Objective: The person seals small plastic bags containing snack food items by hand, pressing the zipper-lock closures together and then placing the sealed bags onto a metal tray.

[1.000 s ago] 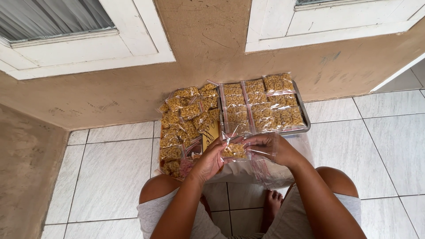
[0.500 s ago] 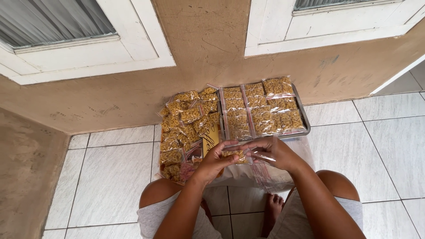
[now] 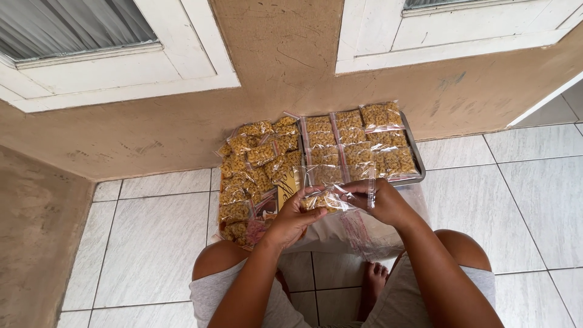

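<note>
Both my hands hold one small clear zip bag of yellow-brown snack pieces [image 3: 326,200] above my lap. My left hand [image 3: 293,220] cups its left end from below. My right hand [image 3: 381,200] pinches its right side near the red-striped zip edge. Just beyond my fingers a metal tray [image 3: 418,159] rests on the floor, holding neat rows of filled bags [image 3: 358,146]. A loose heap of the same filled bags [image 3: 255,167] lies to the tray's left. Under my hands sits a large clear plastic bag [image 3: 355,232].
I sit on a white tiled floor [image 3: 152,243] facing a tan wall [image 3: 285,67] with white-framed windows on both sides. My knees and a bare foot [image 3: 371,282] show at the bottom. A yellow packet [image 3: 288,185] lies by the heap.
My hands have shifted slightly right and up with the small bag; the right fingers now pinch along its zip edge. Tray and heap are unchanged.
</note>
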